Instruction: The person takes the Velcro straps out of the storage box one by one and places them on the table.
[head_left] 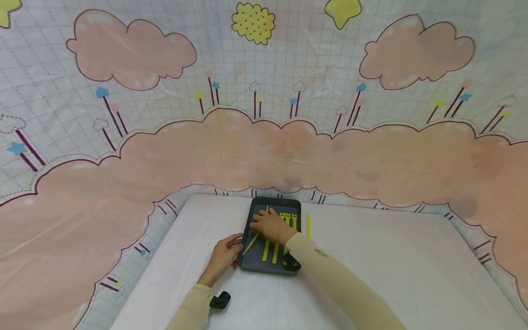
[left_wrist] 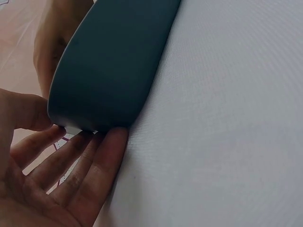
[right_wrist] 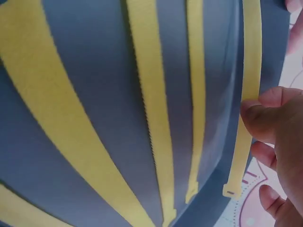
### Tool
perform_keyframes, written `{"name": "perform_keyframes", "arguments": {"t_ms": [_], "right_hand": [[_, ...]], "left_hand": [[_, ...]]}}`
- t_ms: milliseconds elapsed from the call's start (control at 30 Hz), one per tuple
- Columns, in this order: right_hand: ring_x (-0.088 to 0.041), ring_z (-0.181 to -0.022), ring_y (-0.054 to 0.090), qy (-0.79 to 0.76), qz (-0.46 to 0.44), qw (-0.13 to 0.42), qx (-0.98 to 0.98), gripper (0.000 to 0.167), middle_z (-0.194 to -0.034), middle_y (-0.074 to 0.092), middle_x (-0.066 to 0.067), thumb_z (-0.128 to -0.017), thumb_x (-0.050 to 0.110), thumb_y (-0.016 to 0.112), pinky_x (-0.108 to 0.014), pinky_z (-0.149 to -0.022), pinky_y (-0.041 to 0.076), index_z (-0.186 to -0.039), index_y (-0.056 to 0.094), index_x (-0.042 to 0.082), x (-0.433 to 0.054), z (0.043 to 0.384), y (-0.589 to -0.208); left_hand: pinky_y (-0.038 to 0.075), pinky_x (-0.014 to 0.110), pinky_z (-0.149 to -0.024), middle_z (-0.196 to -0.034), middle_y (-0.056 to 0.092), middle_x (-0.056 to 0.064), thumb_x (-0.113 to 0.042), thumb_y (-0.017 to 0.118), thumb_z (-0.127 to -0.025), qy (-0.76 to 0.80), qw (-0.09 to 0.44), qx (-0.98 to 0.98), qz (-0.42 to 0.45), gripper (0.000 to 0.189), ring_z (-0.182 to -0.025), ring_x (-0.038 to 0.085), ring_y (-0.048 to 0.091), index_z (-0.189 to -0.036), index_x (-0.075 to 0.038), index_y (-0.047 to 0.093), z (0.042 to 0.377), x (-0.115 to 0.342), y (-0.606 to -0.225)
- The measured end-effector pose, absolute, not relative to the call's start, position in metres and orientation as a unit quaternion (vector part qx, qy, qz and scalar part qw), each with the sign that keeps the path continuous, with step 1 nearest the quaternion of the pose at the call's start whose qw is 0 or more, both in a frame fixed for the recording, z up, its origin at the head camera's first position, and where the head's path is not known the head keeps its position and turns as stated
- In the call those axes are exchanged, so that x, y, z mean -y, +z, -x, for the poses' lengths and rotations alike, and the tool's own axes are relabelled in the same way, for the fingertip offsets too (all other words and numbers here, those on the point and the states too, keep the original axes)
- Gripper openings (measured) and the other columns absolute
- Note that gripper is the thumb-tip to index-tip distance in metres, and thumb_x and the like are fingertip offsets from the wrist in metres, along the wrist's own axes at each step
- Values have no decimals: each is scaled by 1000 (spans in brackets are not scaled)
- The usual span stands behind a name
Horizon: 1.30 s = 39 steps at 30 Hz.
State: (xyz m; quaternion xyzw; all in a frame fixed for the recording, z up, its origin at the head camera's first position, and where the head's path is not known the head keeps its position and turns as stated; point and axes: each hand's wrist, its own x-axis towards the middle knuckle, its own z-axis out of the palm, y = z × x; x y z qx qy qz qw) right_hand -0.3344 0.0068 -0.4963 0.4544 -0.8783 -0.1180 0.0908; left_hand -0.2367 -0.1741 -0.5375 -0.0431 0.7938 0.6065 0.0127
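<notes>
A dark grey-blue rectangular tray (head_left: 270, 270) stands on the white table. My right hand (head_left: 272, 227) is over the tray and pinches a yellow cable tie strap (right_wrist: 252, 52) between thumb and forefinger. This strap has a slotted head at one end and runs along the tray's left side, its lower end slanting. Several other yellow straps (right_wrist: 152, 94) lie lengthwise in the tray, side by side. Outside the left wall, my left hand (head_left: 224, 253) touches the tray with its fingertips (left_wrist: 116, 142), the fingers fairly straight and the thumb near the rim.
Another yellow strap (head_left: 308, 224) lies on the table just right of the tray. A printed curtain (head_left: 288, 156) with pink clouds hangs behind the white tabletop (head_left: 392, 266). Black wrist cameras (head_left: 220, 300) are worn at both wrists.
</notes>
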Motion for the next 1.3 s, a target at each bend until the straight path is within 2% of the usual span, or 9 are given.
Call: {"name": "perform_keyframes", "arguments": {"t_ms": [133, 267, 500, 733, 900, 1033, 1100, 1200, 1300], "right_hand": [[-18, -118, 55, -115, -454, 93, 879, 26, -124, 64, 7, -95, 25, 65, -44, -100, 49, -120, 63, 30, -8, 333, -491], [-17, -118, 56, -100, -452, 87, 882, 25, -124, 65, 7, -97, 23, 63, -43, -102, 48, -121, 62, 29, -9, 331, -486], [-14, -108, 59, -55, -450, 98, 886, 16, -115, 67, 8, -98, 24, 61, -34, -86, 47, -112, 64, 29, -12, 327, -479], [-14, -100, 58, -22, -455, 121, 882, 12, -107, 65, 8, -97, 23, 62, -32, -78, 44, -108, 66, 26, -21, 324, -476], [-14, -95, 57, 9, -452, 141, 881, 7, -102, 64, 7, -98, 23, 59, -29, -71, 37, -102, 65, 24, -27, 319, -472], [-14, -96, 56, 49, -441, 134, 886, 4, -100, 63, 8, -98, 20, 60, -32, -74, 41, -98, 62, 23, -30, 315, -471], [-14, -95, 56, 70, -435, 127, 889, 9, -98, 62, 8, -95, 15, 64, -36, -82, 48, -97, 60, 23, -33, 314, -471], [-15, -92, 55, 111, -434, 114, 887, 17, -95, 61, 6, -91, 7, 68, -39, -86, 51, -98, 59, 20, -36, 313, -470], [-14, -91, 57, 155, -426, 98, 886, 15, -97, 63, 4, -93, 6, 66, -34, -85, 52, -103, 60, 17, -39, 313, -469]], "left_hand": [[57, 37, -53, -124, 66, 24, -7, 61, -93, 609, 11, -792, 39, 42, -98, 26, 68, -134, -4, 59, 236, 174, -538], [57, 35, -53, -124, 66, 24, -7, 60, -93, 606, 13, -795, 38, 41, -97, 25, 68, -134, -4, 59, 237, 174, -539], [57, 33, -52, -123, 67, 21, -7, 59, -93, 598, 10, -800, 44, 40, -94, 23, 68, -133, -6, 60, 240, 176, -545], [57, 35, -52, -123, 67, 23, -4, 58, -93, 600, 8, -799, 43, 40, -97, 25, 68, -132, -5, 61, 241, 174, -544], [58, 36, -53, -121, 67, 23, -3, 59, -92, 604, 5, -796, 41, 40, -99, 26, 68, -132, -4, 61, 240, 174, -544], [57, 35, -52, -122, 67, 23, -3, 60, -91, 608, 1, -793, 40, 41, -99, 25, 67, -132, -4, 61, 240, 175, -546], [57, 35, -51, -122, 67, 23, -3, 60, -91, 611, 0, -791, 39, 41, -99, 25, 67, -132, -5, 61, 240, 175, -546], [57, 35, -51, -123, 66, 24, -4, 60, -91, 612, 2, -790, 38, 41, -100, 26, 67, -132, -5, 61, 241, 176, -545], [57, 36, -51, -124, 66, 24, -5, 60, -92, 613, 8, -789, 39, 41, -101, 26, 67, -133, -5, 61, 241, 176, -544]]}}
